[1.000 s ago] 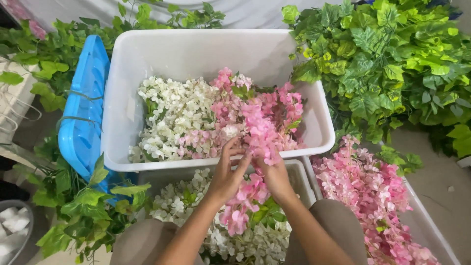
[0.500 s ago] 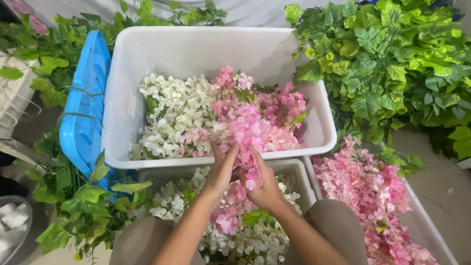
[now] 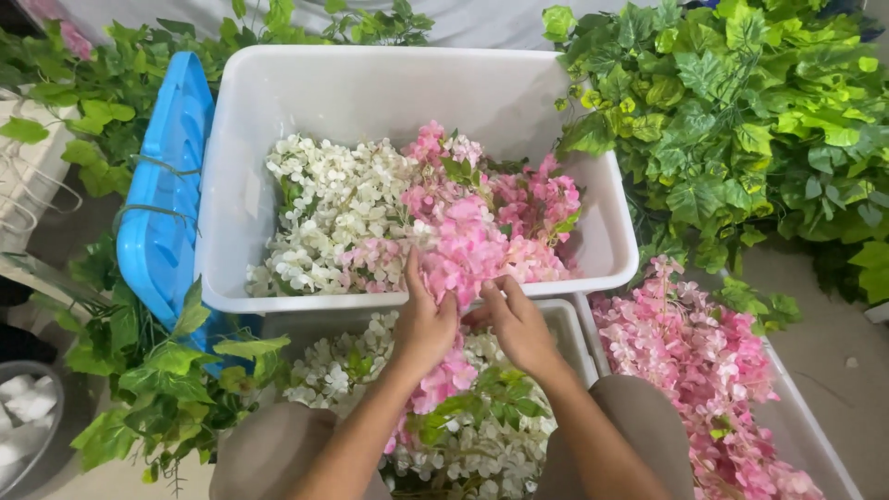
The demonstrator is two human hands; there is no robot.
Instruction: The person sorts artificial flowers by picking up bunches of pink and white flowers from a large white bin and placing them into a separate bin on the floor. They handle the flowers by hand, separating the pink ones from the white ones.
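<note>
A large white plastic tub (image 3: 278, 185) sits in the middle of everything, and the rest of the room crowds around it. To its right rises a thick heap of green leafy vines (image 3: 741, 120), and more of the same foliage (image 3: 120, 370) spills along its left side. A blue lid (image 3: 167, 204) leans upright against the tub's left wall. Behind the tub hangs what looks like a pale grey cloth or wall (image 3: 482, 18), hard to tell which. Right of the tub, the bare floor (image 3: 833, 370) is dull greyish brown. The light is soft and even.
</note>
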